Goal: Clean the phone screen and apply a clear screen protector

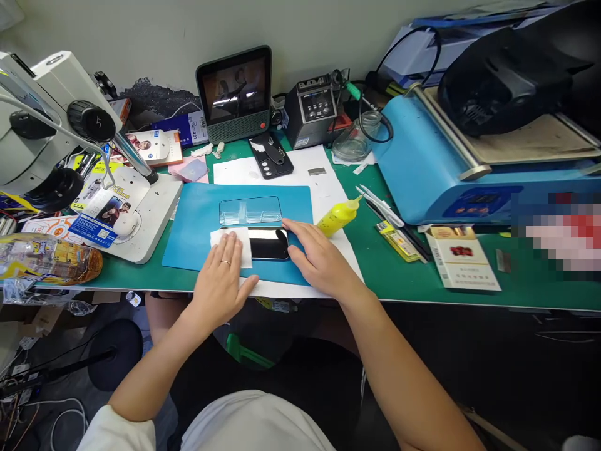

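A smartphone (267,244) lies flat on a blue mat (188,219), its dark glossy screen facing up. My left hand (224,269), fingers stretched out, presses a white wipe (246,250) down over the phone's left part. At the phone's right end rests my right hand (319,254), thumb and fingertips against its edge and corner, fingers spread. Just behind the phone is a clear glass panel (250,212) with a thin black border. A yellow squeeze bottle (339,216) stands beyond my right hand, tilted, with its nozzle pointing right.
A white microscope (70,106) stands at left near a drink bottle (51,258). At the back are a display (237,91), a phone back (271,156), a soldering station (310,113) and a glass jar (352,144). To the right sit a blue machine (422,163), tweezers (382,205) and a cigarette pack (462,260).
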Motion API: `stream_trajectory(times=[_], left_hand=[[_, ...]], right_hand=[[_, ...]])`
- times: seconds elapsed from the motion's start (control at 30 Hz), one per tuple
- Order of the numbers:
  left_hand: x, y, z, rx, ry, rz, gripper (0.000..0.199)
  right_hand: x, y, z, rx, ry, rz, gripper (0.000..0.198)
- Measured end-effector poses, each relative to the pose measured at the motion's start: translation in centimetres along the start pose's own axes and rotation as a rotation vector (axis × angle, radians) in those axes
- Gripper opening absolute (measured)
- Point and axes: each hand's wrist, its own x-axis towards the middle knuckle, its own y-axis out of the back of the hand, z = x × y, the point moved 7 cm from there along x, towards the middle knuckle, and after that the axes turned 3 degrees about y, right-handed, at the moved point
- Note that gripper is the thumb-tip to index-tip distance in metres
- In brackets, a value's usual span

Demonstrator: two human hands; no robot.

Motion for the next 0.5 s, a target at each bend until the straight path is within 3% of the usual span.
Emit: stream_trajectory(times=[0.13, 0.37, 0.5], left_hand=[[1.0, 0.4, -1.6, -0.01, 0.036, -0.024, 0.079], [-1.3, 0.7, -1.5, -0.043, 0.083, -0.048, 0.079], [-0.2, 0.7, -1.9, -0.04, 0.07, -0.071, 0.079]], right_hand=[[0.1, 0.1, -0.2, 0.004, -0.007, -0.016, 0.052], [0.2, 0.2, -0.4, 0.003, 0.002, -0.019, 0.051], [0.2, 0.1, -0.4, 0.0, 0.003, -0.019, 0.052]])
